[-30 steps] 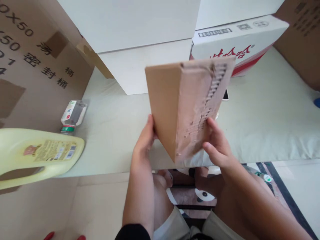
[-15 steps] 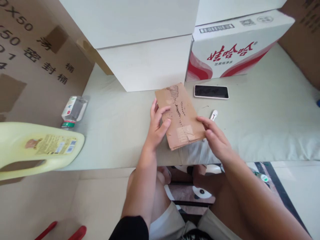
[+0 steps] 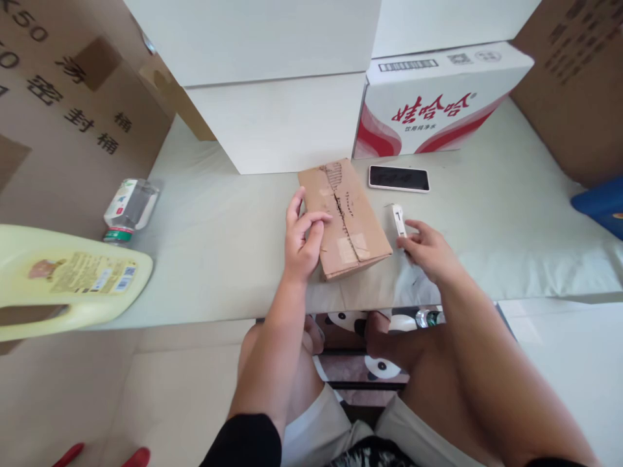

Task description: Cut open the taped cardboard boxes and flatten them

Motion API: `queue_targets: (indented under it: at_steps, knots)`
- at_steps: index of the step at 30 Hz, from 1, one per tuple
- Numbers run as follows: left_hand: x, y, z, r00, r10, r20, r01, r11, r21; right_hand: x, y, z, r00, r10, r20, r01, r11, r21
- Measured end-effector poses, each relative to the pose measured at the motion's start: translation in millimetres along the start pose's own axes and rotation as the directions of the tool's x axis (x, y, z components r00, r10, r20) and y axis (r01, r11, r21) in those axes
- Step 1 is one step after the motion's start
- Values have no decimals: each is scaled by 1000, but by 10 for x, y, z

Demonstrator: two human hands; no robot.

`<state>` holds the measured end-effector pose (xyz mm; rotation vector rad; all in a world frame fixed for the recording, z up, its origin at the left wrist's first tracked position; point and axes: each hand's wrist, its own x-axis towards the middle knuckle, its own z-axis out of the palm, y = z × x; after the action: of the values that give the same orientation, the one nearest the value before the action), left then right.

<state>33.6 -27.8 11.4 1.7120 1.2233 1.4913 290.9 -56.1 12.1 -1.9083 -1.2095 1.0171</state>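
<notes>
A small brown cardboard box lies slantwise on the cloth-covered table, with tape and black marks along its top seam. My left hand holds its left side, the thumb and a finger over the top face. To the right of the box is a small white cutter, seemingly a utility knife, marked with a dark sign. My right hand pinches the near end of this cutter between thumb and fingers, apart from the box. Whether a blade is out cannot be made out.
Behind lies a phone, before a white-and-red carton and stacked white boxes. On the left are a clear bottle, a yellow jug and a large carton. A blue object is at right.
My right hand has left the box's right edge and taken hold of the white cutter. The cutter has turned and shifted slightly toward the box. My left hand stays on the box.
</notes>
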Motion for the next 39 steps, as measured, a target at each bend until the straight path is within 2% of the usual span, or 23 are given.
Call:
queue_targets:
  at_steps: [2, 4, 5, 7, 9, 11, 15, 17, 20, 25, 33, 36, 39]
  knots:
    - [-48, 81, 0, 995, 57, -79, -57, 998, 6, -94, -88, -13, 996, -69, -58, 83, 958, 276]
    - [-103, 167, -18, 979, 151, -140, -154, 988, -15, -216, -204, -18, 967, -144, -209, 231, 838, 494]
    - [-131, 205, -28, 967, 211, -142, -216, 976, -21, -281, -265, -17, 942, -179, -284, 311, 782, 540]
    - [-180, 254, -34, 939, 334, -77, -336, 942, -10, -409, -380, -3, 892, -257, -371, 437, 694, 572]
    - [-217, 265, -12, 913, 406, 28, -407, 912, 54, -519, -466, 31, 856, -344, -386, 515, 638, 572]
    - [-240, 250, 35, 908, 412, 78, -419, 898, 134, -604, -516, 83, 824, -409, -391, 566, 614, 550]
    - [-263, 229, 139, 919, 391, 53, -393, 896, 207, -700, -531, 193, 787, -535, -307, 614, 635, 468]
    - [-270, 239, 175, 920, 390, 45, -389, 892, 230, -720, -527, 218, 734, -633, -244, 678, 666, 312]
    - [-277, 261, 203, 921, 389, 27, -386, 897, 217, -734, -537, 211, 653, -735, -184, 747, 664, -1]
    - [-284, 264, 213, 921, 390, 10, -386, 907, 165, -768, -586, 227, 643, -748, -163, 722, 663, -199]
    - [-289, 255, 214, 917, 398, 5, -394, 905, 163, -842, -639, 302, 592, -787, -175, 739, 616, -271]
    - [-286, 254, 212, 917, 399, 8, -395, 904, 165, -895, -654, 215, 608, -781, -144, 744, 624, -240]
    - [-276, 244, 198, 916, 400, 3, -395, 904, 163, -956, -642, 79, 556, -810, -186, 806, 580, -118]
